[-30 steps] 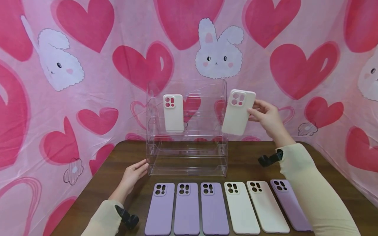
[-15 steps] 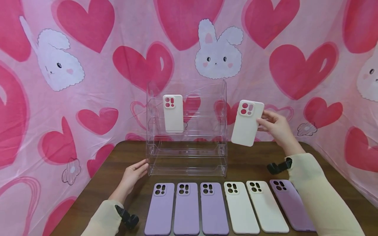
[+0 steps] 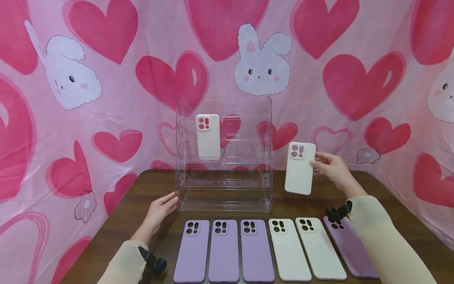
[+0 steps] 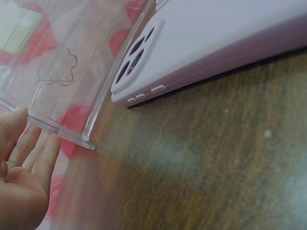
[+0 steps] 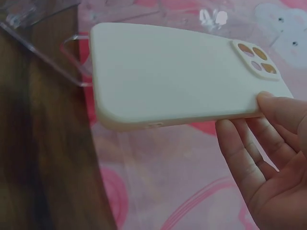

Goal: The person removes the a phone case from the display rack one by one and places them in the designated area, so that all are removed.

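In the head view, my right hand (image 3: 331, 169) pinches a cream phone case (image 3: 299, 167) by its right edge, with the thumb on the back face. The case hangs nearly upright, to the right of a clear acrylic display rack (image 3: 227, 207) and apart from it. Seen from the right wrist, the held case (image 5: 163, 76) has its camera cutouts near my fingers. My left hand (image 3: 159, 211) touches the lower left side of the rack with fairly straight fingers. Another cream phone case (image 3: 208, 138) stands upright on an upper tier, at the left.
A row of phone cases lies along the front of the brown table (image 3: 120, 221): several purple, such as the leftmost purple case (image 3: 191, 252), and two cream, one being a cream case (image 3: 291, 250). My right sleeve partly covers the rightmost purple case (image 3: 349, 248). Behind hangs a pink heart-print cloth (image 3: 220, 79).
My right hand has moved the cream case down and to the right, away from the rack, and the case is now more upright. The left hand stays at the rack.
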